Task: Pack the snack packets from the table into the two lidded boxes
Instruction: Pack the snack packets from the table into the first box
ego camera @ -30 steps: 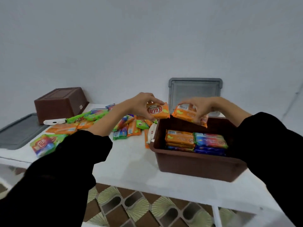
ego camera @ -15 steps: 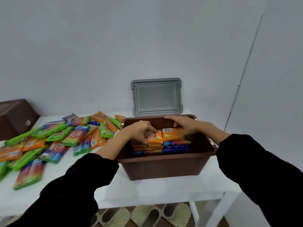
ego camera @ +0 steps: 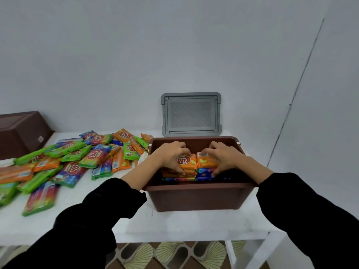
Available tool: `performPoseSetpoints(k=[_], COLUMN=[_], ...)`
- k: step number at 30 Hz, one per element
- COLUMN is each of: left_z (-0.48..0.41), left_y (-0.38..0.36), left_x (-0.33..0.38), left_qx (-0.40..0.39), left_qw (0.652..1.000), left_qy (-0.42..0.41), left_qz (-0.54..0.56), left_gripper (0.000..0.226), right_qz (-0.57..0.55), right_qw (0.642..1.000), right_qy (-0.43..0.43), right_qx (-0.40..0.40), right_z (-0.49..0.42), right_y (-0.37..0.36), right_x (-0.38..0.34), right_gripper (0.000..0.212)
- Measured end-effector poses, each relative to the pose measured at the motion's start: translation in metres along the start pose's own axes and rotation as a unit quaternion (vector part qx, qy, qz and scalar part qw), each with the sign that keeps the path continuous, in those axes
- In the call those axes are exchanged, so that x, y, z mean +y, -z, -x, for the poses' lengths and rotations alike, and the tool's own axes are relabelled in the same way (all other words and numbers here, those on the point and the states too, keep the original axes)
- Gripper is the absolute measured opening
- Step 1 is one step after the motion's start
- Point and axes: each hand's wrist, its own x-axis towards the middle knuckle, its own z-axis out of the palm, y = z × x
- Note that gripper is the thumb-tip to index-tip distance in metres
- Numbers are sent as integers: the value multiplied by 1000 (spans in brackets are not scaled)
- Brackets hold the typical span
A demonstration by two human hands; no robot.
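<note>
My black sleeves [ego camera: 97, 220] reach across the white table [ego camera: 174, 224] into the open brown box [ego camera: 194, 197]. Inside it, my left hand [ego camera: 171, 156] grips the left orange packet [ego camera: 187, 162] on top of one stack, fingers curled over it and thumb on its near edge. Just beside it, my right hand [ego camera: 223, 158] holds the right orange packet [ego camera: 206, 162] on the neighbouring stack the same way. Left of my left hand, loose packets [ego camera: 77, 158] lie heaped. Beyond both hands a grey lid [ego camera: 191, 114] leans on the wall. Far to the left sits an upturned second box [ego camera: 21, 131].
</note>
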Motion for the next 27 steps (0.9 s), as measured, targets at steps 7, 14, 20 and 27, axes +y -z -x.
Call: performPoseSetpoints(k=[7, 14, 20, 27], left_z=[-1, 4, 17, 88], left_y=[-3, -1, 16, 51], left_x=[6, 9, -1, -71], left_qx=[17, 14, 57, 162], left_qw=[999, 999, 992, 954], left_qy=[19, 35, 56, 191], left_qz=[-22, -3, 99, 165], left_gripper=[72, 71, 59, 30], right_qz=[45, 39, -123, -171], right_qw=[999, 999, 989, 972], right_qy=[2, 1, 15, 74], right_qx=[18, 11, 85, 146], right_z=[-2, 0, -5, -59], right_y=[-2, -2, 28, 77], right_x=[-6, -8, -19, -93], right_gripper=[82, 77, 43, 44])
